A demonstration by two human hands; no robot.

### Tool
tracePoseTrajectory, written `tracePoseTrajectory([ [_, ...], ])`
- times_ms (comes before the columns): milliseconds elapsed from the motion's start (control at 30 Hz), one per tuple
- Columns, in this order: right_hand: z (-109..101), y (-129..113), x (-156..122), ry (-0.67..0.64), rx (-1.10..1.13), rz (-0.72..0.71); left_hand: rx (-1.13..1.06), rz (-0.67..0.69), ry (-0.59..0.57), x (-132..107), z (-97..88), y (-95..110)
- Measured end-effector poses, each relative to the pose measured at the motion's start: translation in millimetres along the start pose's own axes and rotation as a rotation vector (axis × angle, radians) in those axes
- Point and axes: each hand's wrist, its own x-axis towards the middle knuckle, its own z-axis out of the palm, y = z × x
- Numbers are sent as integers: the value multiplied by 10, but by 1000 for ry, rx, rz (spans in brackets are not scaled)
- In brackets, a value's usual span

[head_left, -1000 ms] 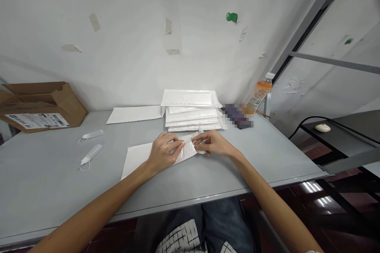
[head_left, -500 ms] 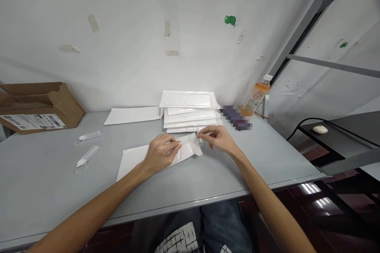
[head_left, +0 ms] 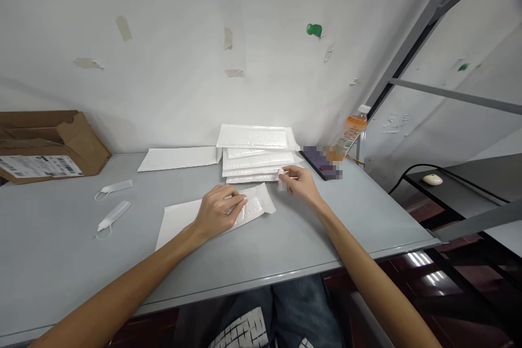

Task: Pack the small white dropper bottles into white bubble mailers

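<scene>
White bubble mailer [head_left: 255,204] lies flat on the grey worktop [head_left: 65,234], right in front of me, its lower part resting on a plain white envelope [head_left: 183,223] and its flap end pointing right. My left hand [head_left: 218,212] sits on the mailer with the fingers [head_left: 234,201] close together across its face; I can't tell whether they are gripping it or just pressing down. My right hand [head_left: 299,185] is just beside the mailer's end, not touching it, with the fingers [head_left: 287,174] pinched together on a small white strip [head_left: 281,180], too small for me to tell exactly what it is. That pinch is right at the front corner of a stack of bubble mailers [head_left: 255,155], and a second plain white envelope [head_left: 177,159] lies to the stack's left. Further left on the worktop are two white looped tags [head_left: 114,216], and at the far left is an open cardboard box [head_left: 53,141] with a shipping label [head_left: 38,166] on its side. Beyond the stack lie a dark phone [head_left: 320,163], pixelated out of detail, and a plastic bottle of orange drink [head_left: 350,133].
</scene>
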Motion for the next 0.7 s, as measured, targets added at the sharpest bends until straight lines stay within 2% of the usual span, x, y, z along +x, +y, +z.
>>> tracePoseTrajectory([
  [67,-30,-70,-46,-96,198,29,4,0,-1,2,1,0],
  [133,-8,-131,-103,-210,290,47,13,-7,3,3,1,-4],
  [267,100,-165,-184,-377,185,22,35,-14,12,2,-1,-16],
  [367,124,-139,-189,-394,86,-8,43,1,5,3,0,-13],
  [533,96,-135,-181,-426,54,71,42,14,21,13,-5,0],
  [600,141,-146,-197,-477,52,74,36,13,22,17,-12,-1],
  [700,251,-151,-232,-588,29,-10,44,28,3,20,-21,-8],
])
